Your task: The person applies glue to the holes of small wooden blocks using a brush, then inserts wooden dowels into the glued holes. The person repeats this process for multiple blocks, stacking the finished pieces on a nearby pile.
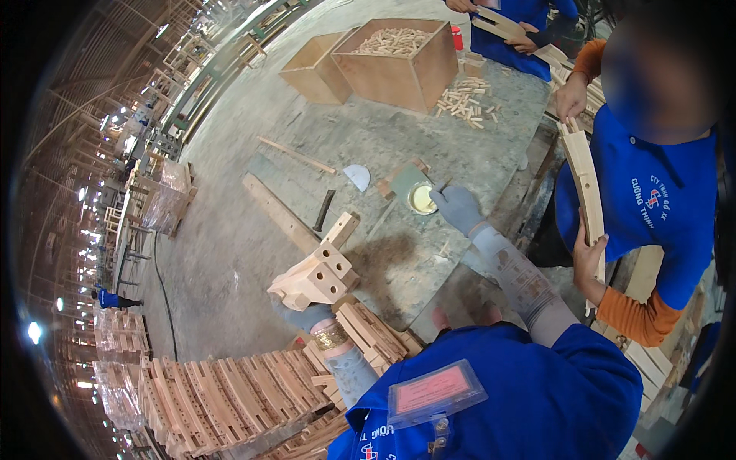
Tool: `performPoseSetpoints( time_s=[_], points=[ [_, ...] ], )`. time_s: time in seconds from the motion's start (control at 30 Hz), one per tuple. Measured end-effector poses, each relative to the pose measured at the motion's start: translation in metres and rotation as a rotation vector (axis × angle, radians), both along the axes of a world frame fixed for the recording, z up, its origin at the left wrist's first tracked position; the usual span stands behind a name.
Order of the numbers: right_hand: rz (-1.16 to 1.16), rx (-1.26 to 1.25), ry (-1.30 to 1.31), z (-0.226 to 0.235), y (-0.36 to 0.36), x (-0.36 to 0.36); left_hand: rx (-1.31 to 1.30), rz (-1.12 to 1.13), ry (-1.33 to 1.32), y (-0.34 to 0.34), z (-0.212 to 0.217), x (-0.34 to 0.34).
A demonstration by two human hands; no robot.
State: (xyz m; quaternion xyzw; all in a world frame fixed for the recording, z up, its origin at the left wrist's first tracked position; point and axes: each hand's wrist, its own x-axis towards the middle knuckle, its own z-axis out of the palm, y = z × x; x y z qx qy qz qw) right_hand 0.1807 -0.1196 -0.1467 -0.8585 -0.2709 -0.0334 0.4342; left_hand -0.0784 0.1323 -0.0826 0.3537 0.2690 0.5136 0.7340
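My left hand (pixel 305 316), in a grey glove, is closed around a bundle of pale wooden furniture parts (pixel 314 274). Their near ends show several round drilled holes, and one piece sticks out farther than the others. My right hand (pixel 458 208), also gloved in grey, reaches to a small round cup of pale yellow glue (pixel 422 198) on the worktable. Its fingers are bunched together at the cup's right rim; whatever they may pinch is hidden. A green-grey flat piece (pixel 406 178) lies beside the cup.
On the table (pixel 360 146) are a hammer (pixel 324 211), a long wooden board (pixel 280 213), a white half-disc (pixel 356 177) and loose dowels (pixel 469 100). Behind stands a plywood box of dowels (pixel 399 65). Wooden parts (pixel 230 399) are stacked at lower left. A co-worker (pixel 644 184) holds a curved piece at right.
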Motion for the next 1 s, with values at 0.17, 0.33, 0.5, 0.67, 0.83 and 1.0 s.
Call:
performPoseSetpoints(
  time_s=[0.17,0.33,0.5,0.67,0.83,1.0],
  points=[
    [-0.075,0.242,0.284,0.003,-0.001,-0.020,0.222,0.046,0.232,-0.005,0.002,0.003],
    [-0.196,0.964,1.014,0.011,-0.008,-0.027,-0.129,-0.086,-0.143,-0.010,0.016,0.016],
    [-0.077,1.133,0.991,0.079,-0.024,-0.035,-0.210,-0.140,-0.190,-0.034,0.041,0.039],
    [0.139,0.901,0.552,0.167,-0.035,-0.061,0.216,-0.015,0.237,-0.039,0.021,0.058],
    [0.322,0.937,0.523,0.219,-0.040,-0.097,-0.210,-0.198,-0.173,-0.045,0.033,0.071],
    [0.424,0.913,0.346,0.222,-0.041,-0.109,-0.275,-0.188,-0.162,-0.054,0.039,0.076]
  ],
)
